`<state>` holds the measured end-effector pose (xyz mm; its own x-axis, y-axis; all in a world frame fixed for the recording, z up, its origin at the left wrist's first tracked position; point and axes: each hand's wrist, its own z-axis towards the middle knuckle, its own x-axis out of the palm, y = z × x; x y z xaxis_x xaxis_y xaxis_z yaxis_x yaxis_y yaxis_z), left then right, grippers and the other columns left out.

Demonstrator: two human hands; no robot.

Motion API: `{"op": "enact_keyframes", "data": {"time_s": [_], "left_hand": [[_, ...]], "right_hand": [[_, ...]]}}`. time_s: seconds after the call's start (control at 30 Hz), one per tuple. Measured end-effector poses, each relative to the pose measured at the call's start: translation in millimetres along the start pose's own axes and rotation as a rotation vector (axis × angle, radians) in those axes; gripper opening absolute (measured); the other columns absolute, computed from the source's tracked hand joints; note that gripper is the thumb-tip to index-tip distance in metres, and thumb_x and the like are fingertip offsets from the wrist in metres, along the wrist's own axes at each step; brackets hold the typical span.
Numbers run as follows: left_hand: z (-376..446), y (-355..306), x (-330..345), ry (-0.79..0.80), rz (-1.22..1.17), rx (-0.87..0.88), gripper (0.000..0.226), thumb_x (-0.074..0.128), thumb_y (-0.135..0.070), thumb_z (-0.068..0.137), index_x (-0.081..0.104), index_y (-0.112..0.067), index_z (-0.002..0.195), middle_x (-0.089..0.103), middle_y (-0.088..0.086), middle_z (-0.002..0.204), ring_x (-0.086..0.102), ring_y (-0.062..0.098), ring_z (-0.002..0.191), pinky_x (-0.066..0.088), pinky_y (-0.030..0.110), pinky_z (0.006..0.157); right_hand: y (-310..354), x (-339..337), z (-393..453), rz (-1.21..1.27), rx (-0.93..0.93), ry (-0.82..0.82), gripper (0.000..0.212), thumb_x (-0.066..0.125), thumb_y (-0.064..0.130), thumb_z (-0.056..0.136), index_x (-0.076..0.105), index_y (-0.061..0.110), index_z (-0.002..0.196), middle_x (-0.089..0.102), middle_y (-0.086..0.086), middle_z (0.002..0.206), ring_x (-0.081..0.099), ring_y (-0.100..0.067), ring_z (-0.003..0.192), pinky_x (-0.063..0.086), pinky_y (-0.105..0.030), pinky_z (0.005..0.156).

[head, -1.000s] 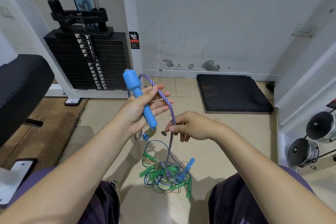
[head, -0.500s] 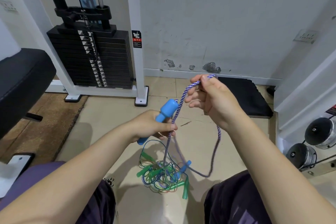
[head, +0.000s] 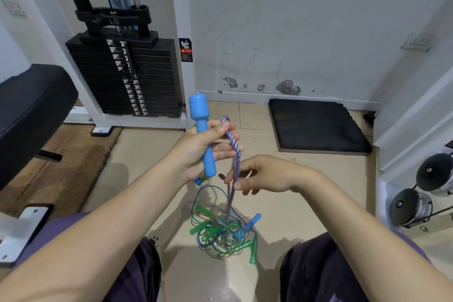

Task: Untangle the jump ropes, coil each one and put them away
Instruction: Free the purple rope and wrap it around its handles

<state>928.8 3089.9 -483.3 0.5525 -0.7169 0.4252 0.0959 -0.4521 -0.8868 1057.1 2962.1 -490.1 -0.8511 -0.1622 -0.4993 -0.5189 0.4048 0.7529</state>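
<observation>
My left hand (head: 201, 152) grips a blue jump-rope handle (head: 203, 135) held upright, and its thumb pins a loop of the purple-and-white braided rope (head: 234, 147) against it. The braided rope hangs down through the fingers of my right hand (head: 264, 176), which pinch it just below the left hand. It runs on into a tangle of ropes (head: 224, 235) on the floor between my knees, with thin green and blue cords, green handles and a second blue handle (head: 252, 222).
A black weight stack (head: 127, 76) in a white frame stands at the back left, beside a black padded bench (head: 31, 105). A black mat (head: 316, 125) lies against the wall. Dumbbell ends (head: 414, 206) sit on a rack at the right.
My right hand has come down from its raised position to pinch the rope lower. My left hand has lifted and turned the blue handle upright, with a rope loop now pinned under its thumb.
</observation>
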Motion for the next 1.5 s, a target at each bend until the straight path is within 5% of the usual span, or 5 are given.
{"op": "enact_keyframes", "data": {"time_s": [0.53,0.7,0.9,1.13,1.5], "left_hand": [[8.0,15.1,-22.4,0.219,0.504,-0.239,0.017,0.058,-0.008,0.095,0.07,-0.007,0.107,0.075,0.005,0.104,0.068,0.013,0.094,0.054,0.034,0.087],[6.1,19.5,-18.3,0.181,0.669,-0.184,0.026,0.068,-0.018,0.091,0.07,-0.001,0.11,0.074,0.0,0.096,0.066,0.006,0.082,0.054,0.021,0.074],[7.4,15.3,-4.3,-0.004,0.411,-0.045,0.025,0.066,-0.012,0.091,0.062,0.008,0.107,0.073,0.01,0.08,0.067,0.017,0.061,0.06,0.026,0.062],[4.3,-6.8,0.6,-0.015,-0.121,0.01,0.014,0.05,-0.02,0.099,0.061,-0.011,0.098,0.074,0.004,0.079,0.075,0.023,0.074,0.06,0.029,0.062],[7.1,14.6,-15.9,0.197,0.374,-0.2,0.032,0.063,-0.019,0.09,0.063,-0.004,0.119,0.073,0.008,0.109,0.067,0.018,0.103,0.056,0.035,0.087]], "right_hand": [[17.2,-22.7,-10.2,0.724,-0.319,-0.377,0.018,0.044,0.019,0.102,0.06,0.011,0.099,0.059,-0.015,0.088,0.067,-0.024,0.074,0.058,-0.034,0.071],[17.4,-35.6,-16.1,0.984,-0.463,-0.493,0.022,0.039,0.021,0.103,0.059,0.011,0.107,0.07,-0.011,0.094,0.069,-0.021,0.072,0.058,-0.032,0.074],[4.4,-34.6,-13.9,0.694,-0.268,-0.495,0.036,0.064,0.026,0.088,0.061,0.007,0.12,0.066,-0.014,0.11,0.069,-0.025,0.087,0.056,-0.035,0.076],[-14.3,-6.3,-0.2,0.024,-0.004,0.028,0.022,0.064,0.017,0.093,0.069,0.011,0.114,0.067,-0.002,0.093,0.065,-0.017,0.08,0.054,-0.027,0.074],[9.0,-24.9,-14.2,0.754,-0.382,-0.386,0.018,0.043,0.009,0.1,0.057,0.003,0.092,0.067,-0.014,0.081,0.067,-0.021,0.068,0.056,-0.028,0.07]]}}
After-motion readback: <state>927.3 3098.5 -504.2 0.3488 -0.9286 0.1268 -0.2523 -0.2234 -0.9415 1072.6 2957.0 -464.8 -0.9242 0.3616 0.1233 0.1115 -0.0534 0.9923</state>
